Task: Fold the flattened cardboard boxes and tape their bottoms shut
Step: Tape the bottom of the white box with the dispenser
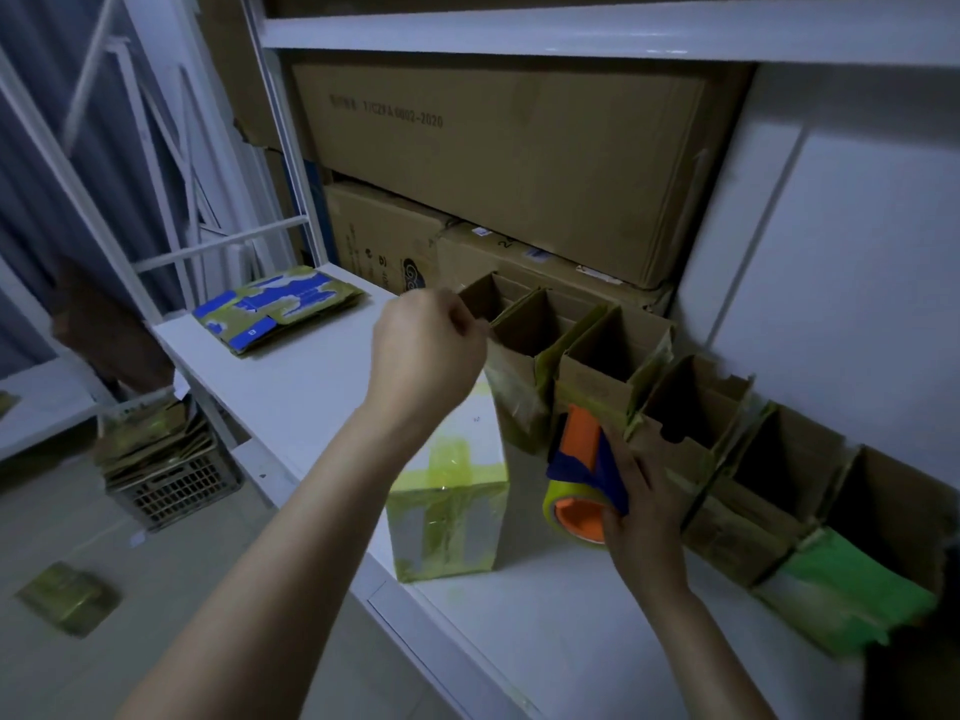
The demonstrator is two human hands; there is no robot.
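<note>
- Taped box stands at 6 o'clock on the shelf, taped end up.
- Right hand grips the tape dispenser at 5 o'clock.
- Left hand, centre, has curled fingers; whether it pinches anything, I cannot tell.
- Open boxes line 1 to 4 o'clock, insides dark.
- Crate at 8 o'clock holds flat cardboard.

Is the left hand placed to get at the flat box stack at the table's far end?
Probably yes: only bare table lies between the left hand and the stack. Its fingers are curled, perhaps pinching something, so it may need to let go first.
</note>
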